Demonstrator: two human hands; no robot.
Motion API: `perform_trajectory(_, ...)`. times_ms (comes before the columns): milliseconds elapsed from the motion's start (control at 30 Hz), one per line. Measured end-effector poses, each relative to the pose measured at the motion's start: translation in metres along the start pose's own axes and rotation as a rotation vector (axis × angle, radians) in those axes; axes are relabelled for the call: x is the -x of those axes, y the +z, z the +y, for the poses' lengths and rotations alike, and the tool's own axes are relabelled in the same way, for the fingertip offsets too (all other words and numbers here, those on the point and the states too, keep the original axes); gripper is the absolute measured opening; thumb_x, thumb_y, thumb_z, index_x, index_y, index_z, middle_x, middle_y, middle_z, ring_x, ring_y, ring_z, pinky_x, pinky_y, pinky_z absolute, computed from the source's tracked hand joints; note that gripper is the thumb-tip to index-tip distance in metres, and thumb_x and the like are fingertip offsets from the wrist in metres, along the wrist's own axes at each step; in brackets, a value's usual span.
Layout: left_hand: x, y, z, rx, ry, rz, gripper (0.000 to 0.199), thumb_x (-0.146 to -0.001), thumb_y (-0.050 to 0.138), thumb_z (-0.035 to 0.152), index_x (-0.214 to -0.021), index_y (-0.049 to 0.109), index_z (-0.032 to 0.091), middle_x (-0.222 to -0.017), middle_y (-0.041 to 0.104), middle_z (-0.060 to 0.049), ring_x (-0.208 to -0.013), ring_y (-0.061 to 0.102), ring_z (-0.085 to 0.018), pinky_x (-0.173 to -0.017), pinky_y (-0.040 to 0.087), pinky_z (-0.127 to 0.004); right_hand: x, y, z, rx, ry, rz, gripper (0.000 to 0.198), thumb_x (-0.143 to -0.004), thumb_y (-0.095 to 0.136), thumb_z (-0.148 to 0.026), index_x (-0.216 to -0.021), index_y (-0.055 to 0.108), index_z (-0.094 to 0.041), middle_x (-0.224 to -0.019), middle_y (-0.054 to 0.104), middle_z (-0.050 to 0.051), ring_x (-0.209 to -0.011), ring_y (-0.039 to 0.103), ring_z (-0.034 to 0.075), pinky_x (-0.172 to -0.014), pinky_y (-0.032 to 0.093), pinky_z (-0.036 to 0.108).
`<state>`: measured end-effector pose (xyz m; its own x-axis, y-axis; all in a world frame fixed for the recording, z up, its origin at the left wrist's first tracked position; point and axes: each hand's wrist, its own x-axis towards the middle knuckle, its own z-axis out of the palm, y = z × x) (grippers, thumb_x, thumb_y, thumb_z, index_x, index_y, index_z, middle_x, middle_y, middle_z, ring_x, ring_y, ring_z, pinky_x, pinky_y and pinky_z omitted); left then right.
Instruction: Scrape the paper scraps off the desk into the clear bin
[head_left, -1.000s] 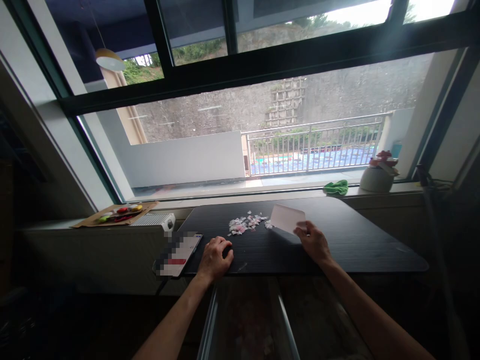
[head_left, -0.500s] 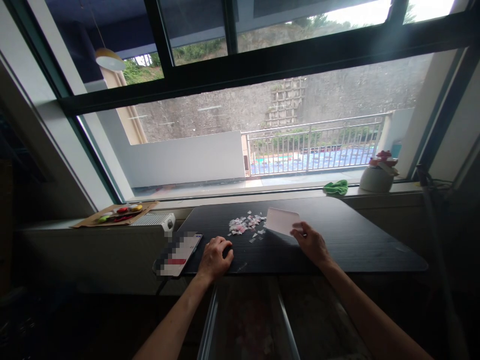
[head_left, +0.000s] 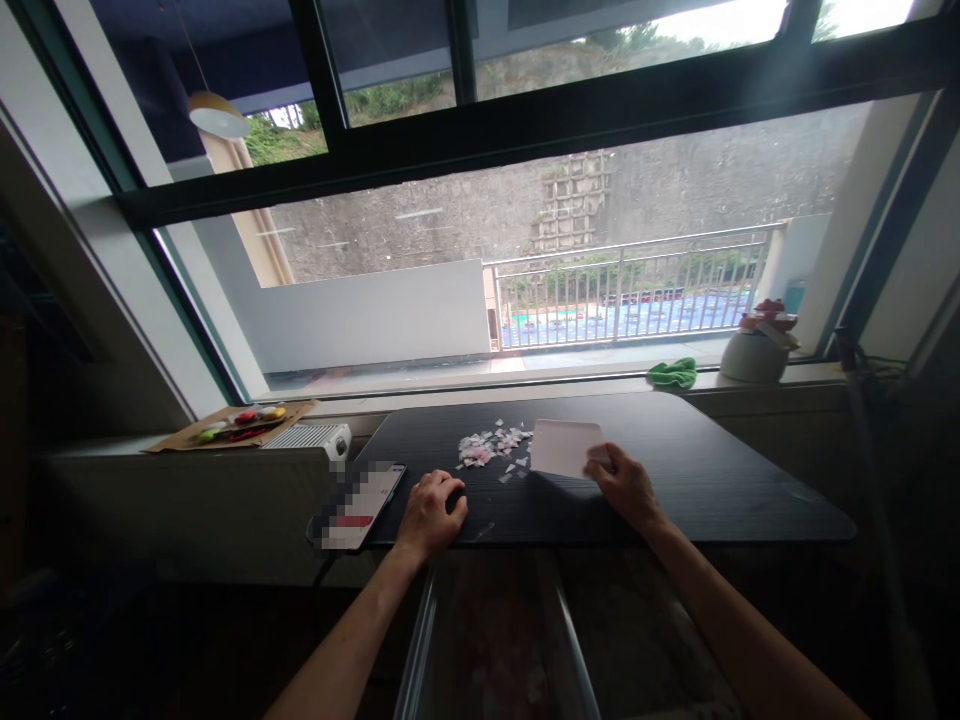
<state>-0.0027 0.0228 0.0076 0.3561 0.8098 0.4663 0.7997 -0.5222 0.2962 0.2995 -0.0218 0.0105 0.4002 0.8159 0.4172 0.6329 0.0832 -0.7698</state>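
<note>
My right hand (head_left: 624, 488) pinches the near right corner of a pale pinkish card (head_left: 564, 447) with rounded corners, holding it over the dark table (head_left: 720, 465). Just left of the card lies a loose heap of small white and pink paper-like scraps (head_left: 487, 447). A few scraps are scattered at its near side. My left hand (head_left: 431, 512) rests on the table near its front edge, fingers loosely curled and thumb apart, with nothing visible in it. Beside that hand, to the left, lies a phone (head_left: 367, 505) with its screen partly pixelated.
On the windowsill are a green cloth (head_left: 673, 374) and a pale round container (head_left: 754, 355) with a reddish top. A radiator (head_left: 311, 440) stands left of the table, with brown cardboard (head_left: 176, 437) and colourful small items near it. Below the table edge is a metal-railed frame (head_left: 574, 640).
My right hand has turned the card slightly, so that it sits more level and a touch lower. My left hand and the scraps have stayed put.
</note>
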Motion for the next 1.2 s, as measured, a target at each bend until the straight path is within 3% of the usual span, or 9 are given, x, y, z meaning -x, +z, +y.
perform_trajectory(200,0.000,0.001,-0.001,-0.004,0.002,0.001,0.020,-0.079,0.053,0.025,-0.092,0.066,0.020,-0.096,0.062,-0.006,-0.096,0.056,-0.022,-0.089,0.044,-0.039,-0.001,0.004,0.006,-0.067,-0.066,0.010,0.017,-0.072,0.054,-0.035,-0.082,0.060,-0.022,-0.072,0.068,0.003,-0.066,0.062,0.020,-0.063,0.047,0.031)
perform_trajectory(367,-0.001,0.001,-0.001,0.002,0.001,-0.005,0.020,-0.079,0.052,0.025,-0.093,0.066,0.019,-0.096,0.062,-0.006,-0.097,0.056,-0.022,-0.089,0.044,-0.040,-0.001,0.006,0.008,-0.164,-0.129,-0.165,0.020,-0.074,0.056,-0.037,-0.084,0.062,-0.021,-0.076,0.070,0.004,-0.067,0.064,0.019,-0.064,0.049,0.031)
perform_trajectory(500,-0.001,0.000,0.000,0.004,0.002,-0.005,0.019,-0.079,0.052,0.024,-0.092,0.066,0.020,-0.096,0.062,-0.006,-0.096,0.055,-0.021,-0.089,0.044,-0.039,-0.003,0.008,0.010,-0.121,-0.108,-0.050,0.025,-0.077,0.056,-0.040,-0.091,0.062,-0.021,-0.081,0.071,0.005,-0.070,0.064,0.020,-0.066,0.049,0.032)
perform_trajectory(667,0.000,0.000,-0.001,0.005,0.005,-0.002,0.019,-0.079,0.052,0.025,-0.092,0.066,0.020,-0.096,0.062,-0.006,-0.096,0.056,-0.021,-0.088,0.044,-0.039,-0.001,0.005,0.002,-0.028,-0.111,-0.107,0.025,-0.077,0.053,-0.038,-0.094,0.062,-0.022,-0.083,0.072,0.005,-0.067,0.064,0.019,-0.065,0.047,0.031)
perform_trajectory(867,-0.001,0.000,-0.001,-0.003,0.010,0.001,0.019,-0.079,0.052,0.025,-0.092,0.066,0.020,-0.096,0.062,-0.006,-0.096,0.056,-0.022,-0.088,0.044,-0.039,0.003,-0.001,-0.010,0.120,-0.012,0.070,0.021,-0.076,0.049,-0.033,-0.090,0.062,-0.022,-0.076,0.070,0.005,-0.068,0.063,0.022,-0.063,0.044,0.030)
perform_trajectory(1033,0.000,0.000,-0.001,-0.001,0.012,0.011,0.018,-0.079,0.053,0.025,-0.091,0.066,0.020,-0.095,0.062,-0.005,-0.095,0.056,-0.021,-0.087,0.044,-0.039,0.003,0.000,-0.009,0.112,-0.055,0.019,0.022,-0.077,0.048,-0.034,-0.091,0.061,-0.022,-0.081,0.071,0.006,-0.072,0.064,0.022,-0.063,0.044,0.029)
perform_trajectory(1200,0.000,0.000,-0.001,0.003,0.011,0.015,0.018,-0.079,0.053,0.024,-0.091,0.066,0.021,-0.095,0.062,-0.005,-0.095,0.056,-0.021,-0.088,0.044,-0.038,0.003,0.000,-0.009,0.225,0.050,0.141,0.022,-0.077,0.045,-0.031,-0.090,0.059,-0.020,-0.076,0.068,0.009,-0.070,0.062,0.024,-0.061,0.041,0.030)
